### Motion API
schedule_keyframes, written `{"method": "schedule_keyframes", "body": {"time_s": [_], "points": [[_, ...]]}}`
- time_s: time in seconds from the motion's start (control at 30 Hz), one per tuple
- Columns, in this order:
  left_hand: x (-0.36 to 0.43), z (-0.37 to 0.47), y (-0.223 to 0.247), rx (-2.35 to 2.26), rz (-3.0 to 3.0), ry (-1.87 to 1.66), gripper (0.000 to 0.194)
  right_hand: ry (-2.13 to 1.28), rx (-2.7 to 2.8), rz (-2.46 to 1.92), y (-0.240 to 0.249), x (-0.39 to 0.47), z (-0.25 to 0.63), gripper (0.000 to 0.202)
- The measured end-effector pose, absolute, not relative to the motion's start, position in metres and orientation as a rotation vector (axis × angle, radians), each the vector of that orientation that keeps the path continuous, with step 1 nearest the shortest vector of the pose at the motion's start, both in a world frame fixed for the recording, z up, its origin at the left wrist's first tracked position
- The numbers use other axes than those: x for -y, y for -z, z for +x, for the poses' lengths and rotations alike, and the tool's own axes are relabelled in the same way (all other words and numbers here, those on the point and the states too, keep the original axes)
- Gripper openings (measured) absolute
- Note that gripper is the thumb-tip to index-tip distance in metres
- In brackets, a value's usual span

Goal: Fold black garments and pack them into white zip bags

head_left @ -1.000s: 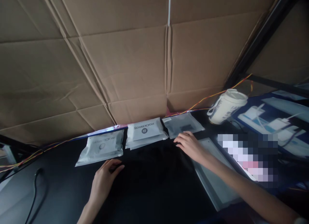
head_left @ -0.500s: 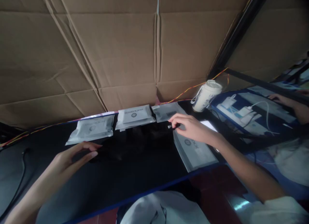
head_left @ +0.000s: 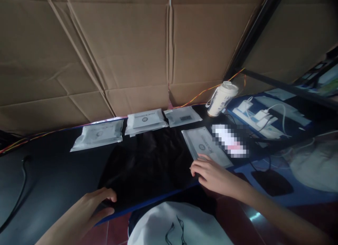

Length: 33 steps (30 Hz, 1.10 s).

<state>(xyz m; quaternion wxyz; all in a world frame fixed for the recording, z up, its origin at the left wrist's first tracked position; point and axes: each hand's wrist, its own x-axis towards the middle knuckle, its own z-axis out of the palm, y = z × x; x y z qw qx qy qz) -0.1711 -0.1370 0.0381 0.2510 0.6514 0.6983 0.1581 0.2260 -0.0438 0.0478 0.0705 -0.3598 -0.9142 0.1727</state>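
Note:
A dark, limp piece of black cloth (head_left: pixel 155 157) lies spread on the black tabletop between my hands. At its near left corner my left hand (head_left: pixel 101 202) has its fingers bent toward the thumb, with the cloth's edge between them. My right hand (head_left: pixel 211 174) is closed at the cloth's near right edge, fingers curled together; the exact grip is hard to see against the black. Just beyond that hand lies a flat frosted zip bag (head_left: pixel 204 141) with printed lettering, its near part covered by my fingers.
Along the back stand three more frosted bags: a left bag (head_left: pixel 99 134), a middle bag (head_left: pixel 145 121) and a right bag (head_left: pixel 183 116). A white tumbler (head_left: pixel 223 99), a blurred-out phone-like object (head_left: pixel 229 139) and a power strip (head_left: pixel 257 121) are at right. A black cable (head_left: pixel 25 178) lies left.
Both hands have moved toward me, to the table's near edge, with the black cloth now spread flatter. My right hand has uncovered more of the frosted bag and the phone-like object.

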Motion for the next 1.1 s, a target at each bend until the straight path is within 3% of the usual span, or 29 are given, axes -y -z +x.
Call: {"method": "schedule_keyframes", "body": {"time_s": [0.1,0.23,0.33,0.53,0.7,1.1], "points": [[0.129,-0.175,-0.045,-1.800,1.778,-0.312,0.035,-0.521,2.762,-1.057,-0.054,0.047,0.229,0.029],[0.093,-0.150,-0.075,-1.794,1.900,-0.391,0.037,-0.531,2.767,-1.011,-0.074,0.035,0.224,0.016],[0.057,-0.116,-0.083,-1.642,2.125,-0.444,0.038,-0.413,2.701,-1.043,-0.083,0.014,0.204,0.020],[0.009,-0.076,-0.031,-1.698,2.654,-0.402,0.050,-0.160,2.598,-1.006,-0.037,-0.037,0.155,0.039],[0.010,-0.087,0.012,-1.839,2.680,-0.359,0.065,-0.054,2.571,-1.099,0.012,-0.051,0.148,0.060],[0.018,-0.095,0.016,-1.935,2.608,-0.303,0.065,0.060,2.535,-1.187,0.022,-0.045,0.151,0.057]]}}
